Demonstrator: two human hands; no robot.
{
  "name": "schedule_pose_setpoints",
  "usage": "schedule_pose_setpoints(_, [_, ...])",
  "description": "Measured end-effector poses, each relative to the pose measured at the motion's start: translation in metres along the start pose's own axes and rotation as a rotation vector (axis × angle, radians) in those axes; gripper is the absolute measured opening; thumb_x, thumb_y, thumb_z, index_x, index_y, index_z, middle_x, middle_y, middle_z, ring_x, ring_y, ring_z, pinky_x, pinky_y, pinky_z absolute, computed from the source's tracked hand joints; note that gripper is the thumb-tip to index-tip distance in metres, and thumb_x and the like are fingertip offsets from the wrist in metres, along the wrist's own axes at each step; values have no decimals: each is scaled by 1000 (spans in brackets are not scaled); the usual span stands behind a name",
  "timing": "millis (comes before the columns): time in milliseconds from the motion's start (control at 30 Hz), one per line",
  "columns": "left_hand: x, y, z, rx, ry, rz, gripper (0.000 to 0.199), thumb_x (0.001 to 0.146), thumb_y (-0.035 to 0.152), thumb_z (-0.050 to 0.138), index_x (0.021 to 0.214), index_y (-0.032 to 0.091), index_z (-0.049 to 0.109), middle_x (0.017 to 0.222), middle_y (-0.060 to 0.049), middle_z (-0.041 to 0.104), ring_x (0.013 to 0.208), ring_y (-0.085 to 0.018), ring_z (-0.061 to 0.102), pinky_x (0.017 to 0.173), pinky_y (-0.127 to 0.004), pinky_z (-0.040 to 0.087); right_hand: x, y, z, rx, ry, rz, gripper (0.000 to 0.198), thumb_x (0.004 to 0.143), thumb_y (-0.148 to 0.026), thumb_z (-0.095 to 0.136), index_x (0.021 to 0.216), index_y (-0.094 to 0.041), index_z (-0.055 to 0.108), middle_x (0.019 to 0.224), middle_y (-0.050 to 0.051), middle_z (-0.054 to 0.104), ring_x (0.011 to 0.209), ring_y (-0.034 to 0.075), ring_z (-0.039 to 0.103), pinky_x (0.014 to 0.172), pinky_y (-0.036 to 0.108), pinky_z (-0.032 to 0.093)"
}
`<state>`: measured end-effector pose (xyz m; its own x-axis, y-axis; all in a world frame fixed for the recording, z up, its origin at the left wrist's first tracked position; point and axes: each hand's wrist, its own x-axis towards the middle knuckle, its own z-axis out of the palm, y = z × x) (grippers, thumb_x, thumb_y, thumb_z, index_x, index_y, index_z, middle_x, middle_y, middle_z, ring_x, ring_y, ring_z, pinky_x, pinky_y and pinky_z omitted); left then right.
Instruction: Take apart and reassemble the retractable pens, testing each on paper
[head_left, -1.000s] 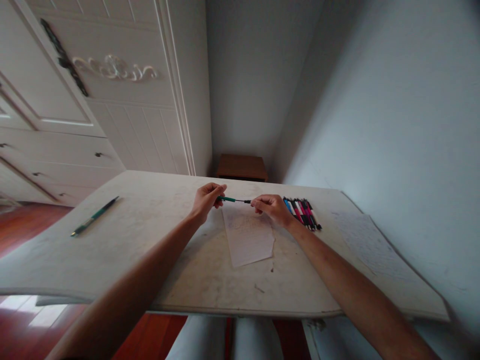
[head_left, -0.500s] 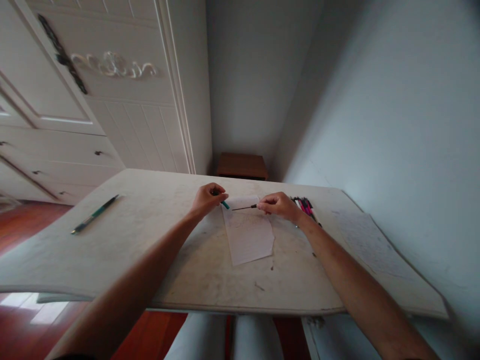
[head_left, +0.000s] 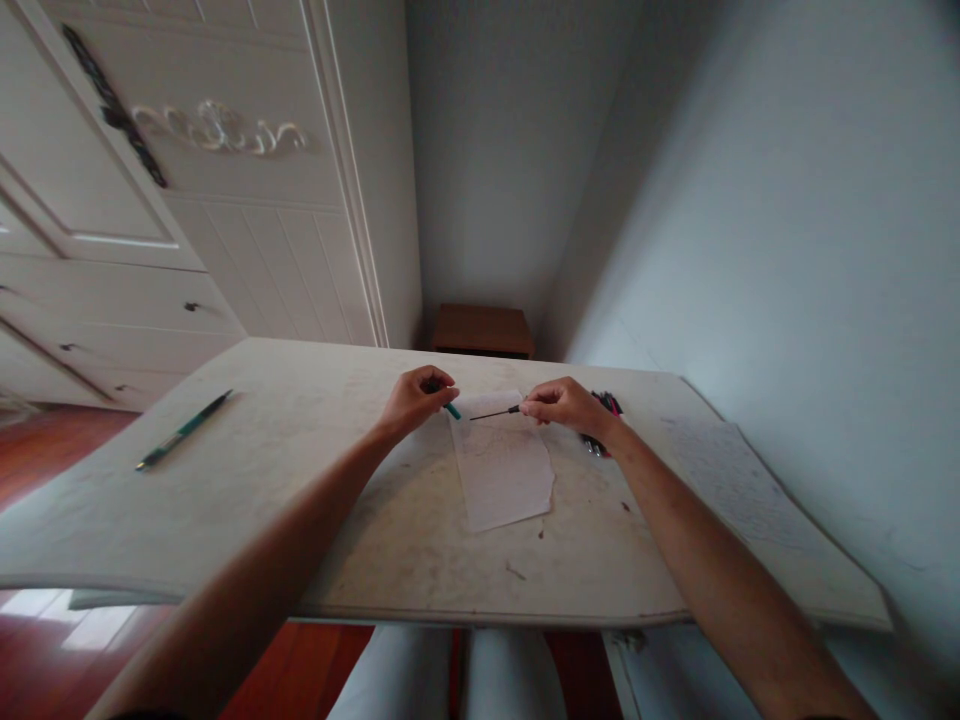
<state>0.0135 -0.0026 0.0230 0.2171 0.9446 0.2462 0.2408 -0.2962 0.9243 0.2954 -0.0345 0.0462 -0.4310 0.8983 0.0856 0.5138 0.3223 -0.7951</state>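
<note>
My left hand point(head_left: 421, 396) is closed on a green pen part point(head_left: 452, 410); its green end points down to the right and the rest is hidden by my fingers. Across from it, my right hand point(head_left: 562, 403) pinches a thin dark rod with a thicker black end, resembling a pen refill point(head_left: 493, 414). The rod's thin end points left toward the green part, with a small gap between them. Both hands are over the upper part of a white sheet of paper point(head_left: 506, 485) that bears faint marks.
A green and black pen point(head_left: 184, 430) lies at the left of the stained white table point(head_left: 322, 400). Several pens point(head_left: 598, 446) lie behind my right wrist, partly covered. A scribbled sheet point(head_left: 731, 475) lies at the right, near the wall. A brown wooden box-like piece point(head_left: 484, 330) stands beyond the far edge.
My right hand has moved slightly right and up with the refill, and now hides more of the pens beside it. My left hand keeps its grip almost unmoved. The view has shifted slightly.
</note>
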Motion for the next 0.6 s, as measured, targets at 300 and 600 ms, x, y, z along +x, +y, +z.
schedule_pose_setpoints(300, [-7, 1, 0, 365, -200, 215, 33, 76, 47, 71, 79, 15, 74, 60, 0, 62, 54, -9, 49, 53, -21, 36, 2, -3, 7, -7, 31, -8, 36, 81, -47, 62, 67, -14, 68, 59, 1, 61, 55, 11, 52, 52, 22, 38])
schedule_pose_setpoints(600, [-7, 1, -1, 514, -348, 253, 19, 83, 31, 64, 81, 18, 78, 80, -4, 75, 72, -15, 65, 68, -23, 44, 3, -5, 9, -42, 39, -8, 35, 81, -46, 61, 64, -15, 67, 58, 1, 61, 53, 10, 51, 51, 22, 36])
